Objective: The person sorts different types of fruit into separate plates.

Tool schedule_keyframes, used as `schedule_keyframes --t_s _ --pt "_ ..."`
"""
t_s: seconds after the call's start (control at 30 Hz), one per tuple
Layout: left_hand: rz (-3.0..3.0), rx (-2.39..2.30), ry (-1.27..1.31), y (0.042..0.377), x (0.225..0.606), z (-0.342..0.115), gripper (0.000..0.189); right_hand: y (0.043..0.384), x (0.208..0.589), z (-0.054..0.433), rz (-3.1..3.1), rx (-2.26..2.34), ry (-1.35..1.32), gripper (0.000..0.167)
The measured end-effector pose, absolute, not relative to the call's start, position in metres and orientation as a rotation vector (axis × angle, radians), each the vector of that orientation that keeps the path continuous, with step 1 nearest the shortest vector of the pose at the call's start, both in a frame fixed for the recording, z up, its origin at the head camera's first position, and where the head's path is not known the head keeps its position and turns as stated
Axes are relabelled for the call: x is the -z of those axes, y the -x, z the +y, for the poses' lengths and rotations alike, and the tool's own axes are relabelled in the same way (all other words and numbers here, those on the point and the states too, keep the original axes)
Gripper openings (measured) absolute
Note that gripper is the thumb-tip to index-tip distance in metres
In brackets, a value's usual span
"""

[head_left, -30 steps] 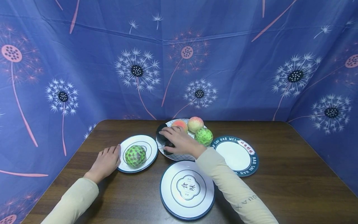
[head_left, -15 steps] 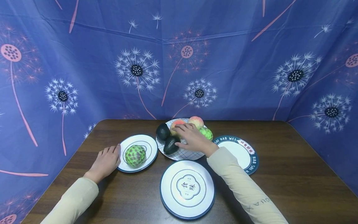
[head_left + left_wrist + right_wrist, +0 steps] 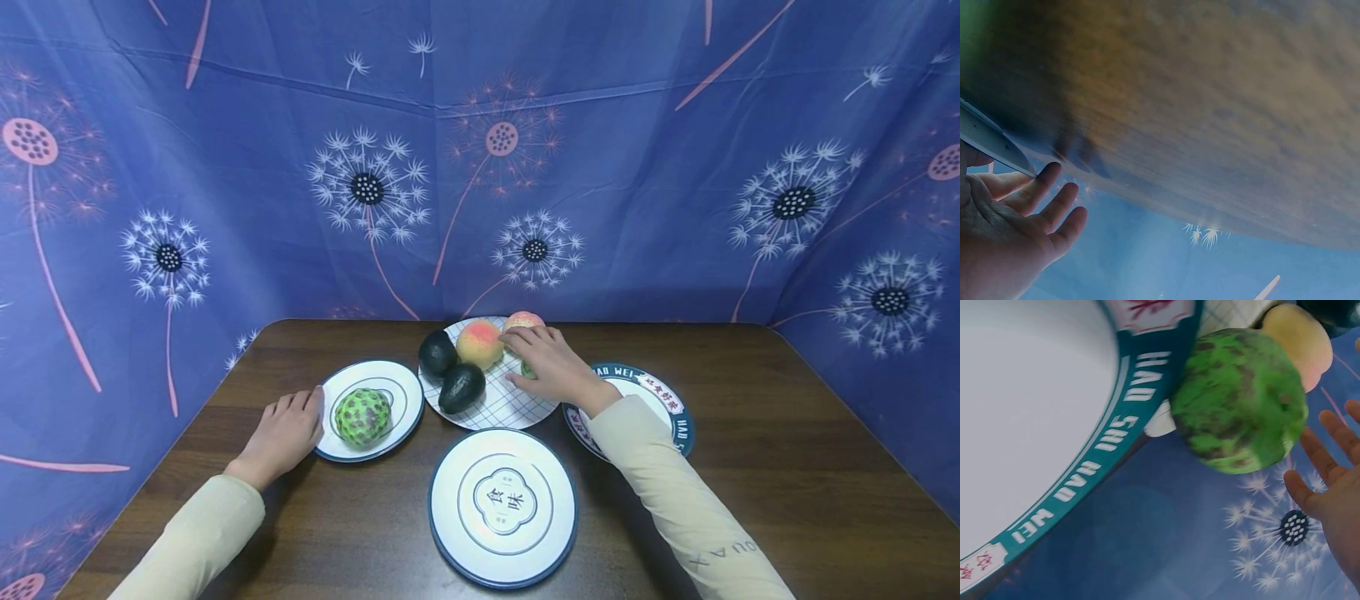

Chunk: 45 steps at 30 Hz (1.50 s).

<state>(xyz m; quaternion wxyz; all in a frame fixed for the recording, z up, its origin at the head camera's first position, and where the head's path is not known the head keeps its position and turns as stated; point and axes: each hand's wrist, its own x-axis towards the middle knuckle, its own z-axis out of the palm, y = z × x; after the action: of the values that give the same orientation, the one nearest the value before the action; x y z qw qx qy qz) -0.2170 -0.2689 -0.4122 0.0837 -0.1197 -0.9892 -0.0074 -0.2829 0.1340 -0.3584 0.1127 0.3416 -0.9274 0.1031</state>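
At three o'clock on the checked plate (image 3: 517, 412), spread right hand (image 3: 555, 367) meets green fruit (image 3: 1241, 400)

Taking twelve o'clock as farthest from the person, the right hand sits at about three o'clock on the checked plate, where it hides most of the green fruit from the head view. Its fingers are apart and only gently bent, and it grips nothing. The right-wrist view shows the fingertips close by the fruit's side; as that view is dim and cropped, I cannot be sure whether they touch it.

Elsewhere on the same plate, one dark avocado (image 3: 438, 354) lies at ten o'clock and a second avocado (image 3: 461, 388) at eight. A yellow-pink peach (image 3: 478, 344) is near eleven o'clock, and a paler peach (image 3: 524, 320) is at one, partly behind the hand.

At eight o'clock from the checked plate is the left plate (image 3: 406, 421), bearing a spotted green ball (image 3: 363, 417). The left hand (image 3: 281, 433) is at that plate's nine o'clock, its fingers loosely extended and touching the rim. A white plate (image 3: 502, 508) lies at six o'clock from the checked one; a teal-rimmed plate (image 3: 681, 433), partly under the right sleeve (image 3: 675, 492), lies between three and four.
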Motion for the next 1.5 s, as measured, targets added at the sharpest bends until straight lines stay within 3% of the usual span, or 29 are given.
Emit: schedule_keyframes --t_s 1.5 --pt "-2.949 0.024 0.353 0.215 0.409 -0.267 0.048 0.286 0.377 0.167 -2.867 -0.193 -0.803 0.074"
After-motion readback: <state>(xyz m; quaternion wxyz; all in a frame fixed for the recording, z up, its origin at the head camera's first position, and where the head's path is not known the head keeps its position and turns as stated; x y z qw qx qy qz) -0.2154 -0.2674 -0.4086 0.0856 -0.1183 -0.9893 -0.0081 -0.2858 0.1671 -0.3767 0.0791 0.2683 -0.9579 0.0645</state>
